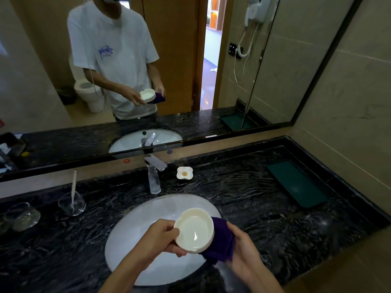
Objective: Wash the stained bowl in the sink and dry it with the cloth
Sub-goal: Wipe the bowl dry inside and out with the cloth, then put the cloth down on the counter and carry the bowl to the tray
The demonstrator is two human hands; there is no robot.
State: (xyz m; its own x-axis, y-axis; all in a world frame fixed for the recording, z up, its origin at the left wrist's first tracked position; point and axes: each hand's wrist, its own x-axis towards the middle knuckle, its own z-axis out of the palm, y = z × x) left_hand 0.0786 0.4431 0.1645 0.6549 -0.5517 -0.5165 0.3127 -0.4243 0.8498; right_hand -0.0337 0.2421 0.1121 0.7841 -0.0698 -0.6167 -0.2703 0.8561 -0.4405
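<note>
counter (243, 197): one dark marbled top, with one wall mirror (190, 60) behind it.
sink (131, 240): one white oval basin set in the counter, one tap (154, 174) at its back edge.
tray (296, 183): one dark green tray, far right on the counter.
glasses: two clear ones at left; the nearer glass (72, 203) holds a stick.
bowl (193, 230): one white bowl, held above the sink, mouth tilted up toward the camera; round, so no long axis.
small dish (184, 172): one white, flower-shaped, just right of the tap.
cloth (222, 240): one purple cloth, pressed against the bowl's right outer side.
left hand (163, 237): fingers curled round the bowl's left rim, thumb on top.
right hand (246, 250): curled round the cloth, holding it to the bowl.
</note>
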